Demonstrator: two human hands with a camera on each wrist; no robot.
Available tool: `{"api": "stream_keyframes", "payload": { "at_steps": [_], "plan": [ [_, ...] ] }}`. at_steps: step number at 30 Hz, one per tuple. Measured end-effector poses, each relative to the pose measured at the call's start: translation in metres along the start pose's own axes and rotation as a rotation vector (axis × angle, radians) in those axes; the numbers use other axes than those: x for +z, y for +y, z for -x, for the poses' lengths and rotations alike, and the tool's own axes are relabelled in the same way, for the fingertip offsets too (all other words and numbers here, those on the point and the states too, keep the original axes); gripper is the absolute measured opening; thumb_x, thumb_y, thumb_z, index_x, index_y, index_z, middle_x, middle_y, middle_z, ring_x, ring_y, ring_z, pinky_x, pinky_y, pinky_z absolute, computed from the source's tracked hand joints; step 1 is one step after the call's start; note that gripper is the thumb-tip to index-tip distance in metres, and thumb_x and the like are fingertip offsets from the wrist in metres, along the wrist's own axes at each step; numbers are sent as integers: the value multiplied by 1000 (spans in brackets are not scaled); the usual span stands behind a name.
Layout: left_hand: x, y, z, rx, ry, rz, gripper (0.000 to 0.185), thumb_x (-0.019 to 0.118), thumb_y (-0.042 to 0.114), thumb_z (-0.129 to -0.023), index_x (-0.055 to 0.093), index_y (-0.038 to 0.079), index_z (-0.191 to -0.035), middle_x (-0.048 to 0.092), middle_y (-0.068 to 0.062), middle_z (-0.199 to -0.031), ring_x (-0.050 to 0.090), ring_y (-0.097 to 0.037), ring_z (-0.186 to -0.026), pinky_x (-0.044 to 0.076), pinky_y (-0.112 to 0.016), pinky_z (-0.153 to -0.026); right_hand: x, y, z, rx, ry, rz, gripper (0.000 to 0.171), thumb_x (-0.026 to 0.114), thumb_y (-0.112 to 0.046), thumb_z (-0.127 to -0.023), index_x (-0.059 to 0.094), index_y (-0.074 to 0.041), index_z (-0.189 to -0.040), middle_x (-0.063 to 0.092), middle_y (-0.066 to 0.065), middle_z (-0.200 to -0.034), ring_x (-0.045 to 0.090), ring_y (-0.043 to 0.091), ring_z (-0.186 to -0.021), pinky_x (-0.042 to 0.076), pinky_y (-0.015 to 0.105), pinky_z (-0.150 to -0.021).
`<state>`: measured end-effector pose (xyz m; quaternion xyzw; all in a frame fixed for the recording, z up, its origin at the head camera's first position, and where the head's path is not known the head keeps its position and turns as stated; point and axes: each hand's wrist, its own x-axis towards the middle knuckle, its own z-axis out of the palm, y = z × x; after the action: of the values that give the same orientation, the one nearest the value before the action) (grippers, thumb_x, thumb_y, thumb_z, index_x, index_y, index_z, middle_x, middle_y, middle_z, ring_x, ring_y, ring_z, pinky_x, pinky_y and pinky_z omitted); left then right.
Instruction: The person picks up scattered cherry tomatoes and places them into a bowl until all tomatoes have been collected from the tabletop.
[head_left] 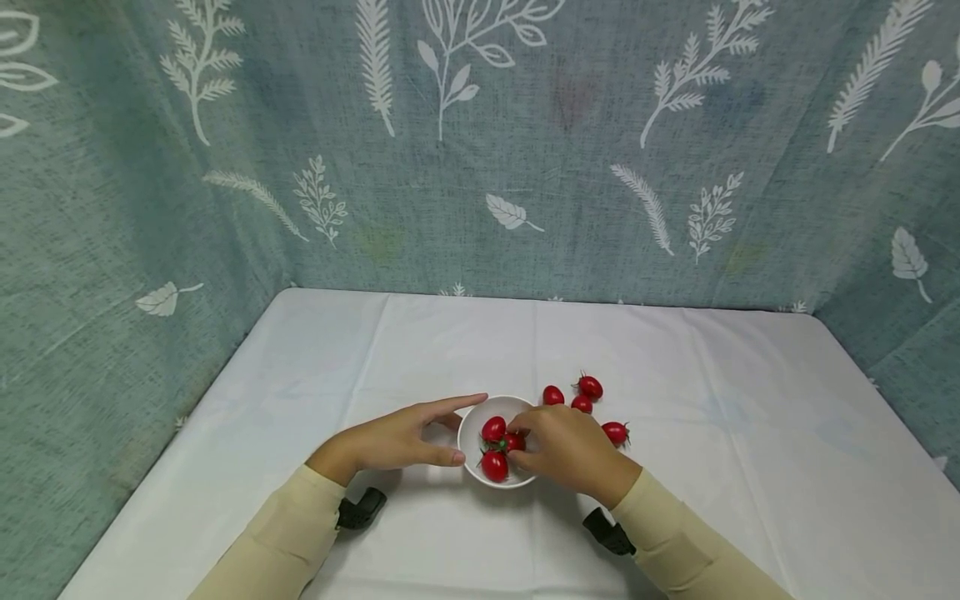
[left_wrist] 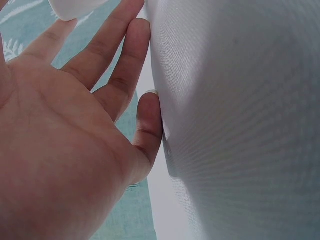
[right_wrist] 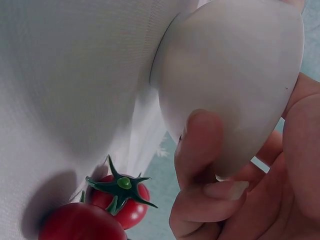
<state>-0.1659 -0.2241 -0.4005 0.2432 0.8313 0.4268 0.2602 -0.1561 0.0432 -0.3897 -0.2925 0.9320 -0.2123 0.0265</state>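
Note:
A small white bowl (head_left: 471, 433) stands on the white tablecloth and holds three red cherry tomatoes. My right hand (head_left: 527, 447) reaches over its right rim. Its fingertips and thumb are curled round one tomato (head_left: 513, 442) inside the bowl. My left hand (head_left: 431, 433) lies at the left of the bowl with straight fingers, index along the far rim and thumb near the front. In the left wrist view the left hand (left_wrist: 100, 100) is a flat palm below the bowl (left_wrist: 75, 7). In the right wrist view the right hand (right_wrist: 235, 200) curls against the bowl's wall (right_wrist: 235, 85).
Several loose cherry tomatoes (head_left: 581, 404) lie on the cloth just right of and behind the bowl; two of them (right_wrist: 120, 200) show in the right wrist view. The white table (head_left: 675, 500) is walled on three sides by a teal leaf-print cloth (head_left: 525, 167).

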Motion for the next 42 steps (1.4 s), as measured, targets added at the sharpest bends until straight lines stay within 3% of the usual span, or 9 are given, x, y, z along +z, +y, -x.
{"api": "stream_keyframes", "payload": {
  "at_steps": [16, 22, 29, 36, 42],
  "plan": [
    [1, -1, 0, -7, 10, -7, 76, 73, 40, -91, 32, 44, -154, 61, 5, -134, 50, -19, -132, 29, -62, -114, 0, 1, 3, 7, 4, 26, 30, 83, -29, -81, 78, -16, -109, 75, -6, -96, 62, 8, -80, 54, 23, -66],
    [2, -1, 0, -5, 14, -21, 76, 74, 41, -90, 32, 45, -154, 61, 6, -133, 50, -19, -133, 29, -62, -115, -7, 1, 14, -13, 76, 41, 33, 83, -28, -81, 77, -14, -111, 76, -2, -104, 69, 13, -90, 57, 27, -65],
    [1, -1, 0, -5, 14, -9, 75, 73, 39, -91, 33, 43, -154, 61, 3, -134, 50, -21, -132, 29, -64, -114, -17, 6, 32, -39, 185, 88, 32, 83, -26, -82, 76, -19, -112, 74, -1, -112, 71, 15, -100, 59, 35, -77],
    [0, 0, 0, -19, 19, -21, 77, 74, 40, -90, 32, 43, -154, 60, 5, -135, 50, -21, -133, 29, -63, -114, -26, 18, 43, -19, 249, 51, 32, 85, -20, -79, 77, -18, -110, 73, 0, -108, 68, 14, -84, 55, 26, -68],
    [1, -1, -1, -16, 19, -21, 77, 75, 41, -90, 32, 44, -154, 60, 5, -136, 50, -20, -133, 29, -62, -115, -33, 31, 50, 59, 238, 30, 31, 83, -20, -81, 77, -19, -111, 73, 0, -110, 60, 10, -73, 47, 21, -60]
  ]
}}
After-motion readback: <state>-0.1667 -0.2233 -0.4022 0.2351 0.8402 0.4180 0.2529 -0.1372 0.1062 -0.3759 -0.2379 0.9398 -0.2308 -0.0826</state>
